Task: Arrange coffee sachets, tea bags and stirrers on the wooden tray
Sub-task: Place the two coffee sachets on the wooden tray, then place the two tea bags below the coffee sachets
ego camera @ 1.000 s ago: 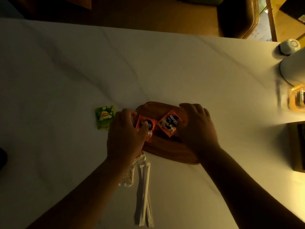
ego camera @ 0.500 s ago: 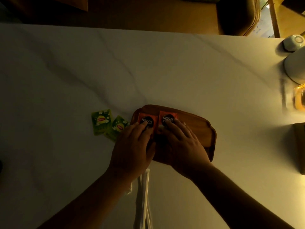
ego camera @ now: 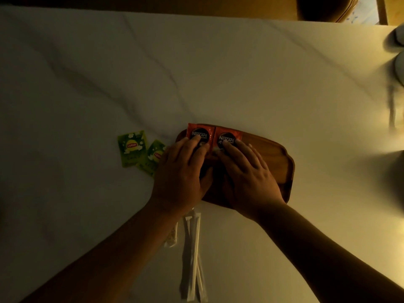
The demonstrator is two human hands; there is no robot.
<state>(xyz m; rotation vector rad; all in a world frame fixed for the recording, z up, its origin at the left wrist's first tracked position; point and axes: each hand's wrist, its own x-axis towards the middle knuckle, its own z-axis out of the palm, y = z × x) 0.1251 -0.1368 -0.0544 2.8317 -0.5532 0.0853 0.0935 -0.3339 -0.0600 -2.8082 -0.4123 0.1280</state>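
A wooden tray (ego camera: pixel 272 155) lies on the white marble table. Two red Nescafe coffee sachets sit side by side at its far left edge, the left sachet (ego camera: pixel 199 132) and the right sachet (ego camera: pixel 227 136). My left hand (ego camera: pixel 181 171) presses flat on the left one and my right hand (ego camera: pixel 247 173) on the right one, fingertips on their faces. Two green Lipton tea bags (ego camera: pixel 131 147) (ego camera: pixel 155 155) lie on the table left of the tray, the nearer one partly under my left hand. Paper-wrapped stirrers (ego camera: pixel 192 254) lie below the tray.
A pale small sachet (ego camera: pixel 171 237) peeks out from under my left forearm. White rounded objects (ego camera: pixel 400 62) stand at the table's right edge. A brown chair (ego camera: pixel 328 7) is beyond the far edge.
Both hands have slid the two sachets from crooked positions to the tray's far left edge, now straight and touching. The second tea bag has come into view.
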